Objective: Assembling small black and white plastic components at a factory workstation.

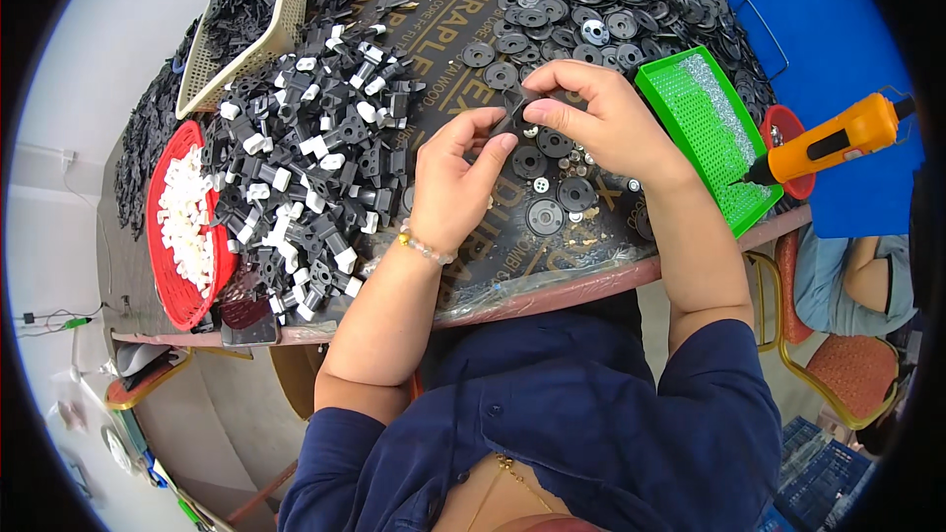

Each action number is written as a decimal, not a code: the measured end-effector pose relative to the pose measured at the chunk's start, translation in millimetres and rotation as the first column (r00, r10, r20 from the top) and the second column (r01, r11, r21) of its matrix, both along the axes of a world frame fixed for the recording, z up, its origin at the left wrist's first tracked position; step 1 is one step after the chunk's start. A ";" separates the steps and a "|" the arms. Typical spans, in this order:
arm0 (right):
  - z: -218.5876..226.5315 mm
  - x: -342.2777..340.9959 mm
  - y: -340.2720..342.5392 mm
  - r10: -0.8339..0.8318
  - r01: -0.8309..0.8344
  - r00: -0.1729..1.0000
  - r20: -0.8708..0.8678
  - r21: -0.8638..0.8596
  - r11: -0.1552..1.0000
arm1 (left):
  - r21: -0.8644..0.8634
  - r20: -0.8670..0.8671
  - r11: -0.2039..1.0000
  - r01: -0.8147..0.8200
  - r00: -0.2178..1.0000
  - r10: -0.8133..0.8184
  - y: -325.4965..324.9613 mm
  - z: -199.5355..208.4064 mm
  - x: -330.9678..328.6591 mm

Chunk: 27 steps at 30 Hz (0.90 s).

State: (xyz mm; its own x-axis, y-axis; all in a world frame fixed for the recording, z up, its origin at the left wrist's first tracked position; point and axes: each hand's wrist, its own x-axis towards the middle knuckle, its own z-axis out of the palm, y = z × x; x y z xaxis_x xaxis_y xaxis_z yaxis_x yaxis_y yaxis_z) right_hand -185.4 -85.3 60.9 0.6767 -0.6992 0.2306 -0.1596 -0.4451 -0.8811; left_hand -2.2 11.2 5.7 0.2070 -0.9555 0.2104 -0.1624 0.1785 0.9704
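Over the middle of the table, my left hand (453, 177) and my right hand (601, 118) meet at a small black plastic part (514, 108). Thumb and fingers of each hand pinch it, covering much of its shape. Beneath my right hand lie loose black discs (574, 194) and small white round pieces (541, 184). To the left spreads a pile of black plastic parts with white caps (315, 167). Beyond my hands rises a large heap of black discs with centre holes (591, 25).
A red basket of white pieces (155, 227) and a beige basket of black parts (286, 25) stand left. At right are a green tray (680, 143) of small shiny pieces, an orange electric screwdriver (838, 141) and a red bowl (803, 182). Another person (857, 281) sits at far right.
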 end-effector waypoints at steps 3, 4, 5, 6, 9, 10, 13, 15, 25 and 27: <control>9.5 -3.9 5.2 0.026 -0.026 1.000 -0.003 0.032 0.999 | -0.004 0.025 1.000 0.026 0.999 -0.026 2.9 3.9 1.0; 10.9 -6.3 5.5 0.018 -0.018 1.000 -0.007 0.030 0.999 | -0.022 0.038 0.999 0.033 0.999 -0.033 3.3 5.4 -0.2; 12.3 -9.4 5.4 0.030 -0.026 0.999 -0.026 0.136 0.990 | -0.025 0.034 0.999 0.042 0.999 -0.042 3.1 5.7 -2.7; 12.9 -11.9 5.9 0.047 -0.035 0.998 -0.041 0.242 0.970 | -0.011 -0.119 0.998 0.057 0.991 -0.058 3.9 5.6 -4.6; 22.2 -31.7 10.2 -0.127 0.143 0.974 -0.187 0.072 0.987 | 0.033 -0.400 0.998 0.055 0.916 -0.037 0.9 6.6 0.7; 17.9 -42.8 12.9 -0.134 0.150 0.972 -0.191 0.067 0.986 | 0.063 -0.439 0.997 0.049 0.898 -0.017 0.0 10.4 6.5; 1.5 -70.1 37.1 -0.330 0.041 0.754 -0.568 -0.461 0.886 | -0.059 -0.737 0.992 0.107 0.665 -0.116 -3.0 2.9 14.1; -9.0 -79.2 52.4 -0.389 0.006 0.703 -0.595 -0.542 0.840 | -0.074 -0.798 0.990 0.123 0.588 -0.133 -2.2 2.8 14.9; -9.0 -52.6 45.3 -0.297 0.199 0.919 -0.259 -0.347 0.917 | -0.011 -0.819 0.986 0.166 0.565 -0.104 3.6 22.9 6.9; -5.1 -27.5 38.6 -0.202 0.194 0.975 -0.087 -0.092 0.977 | -0.036 -0.807 0.986 0.164 0.577 -0.125 -0.2 16.9 10.6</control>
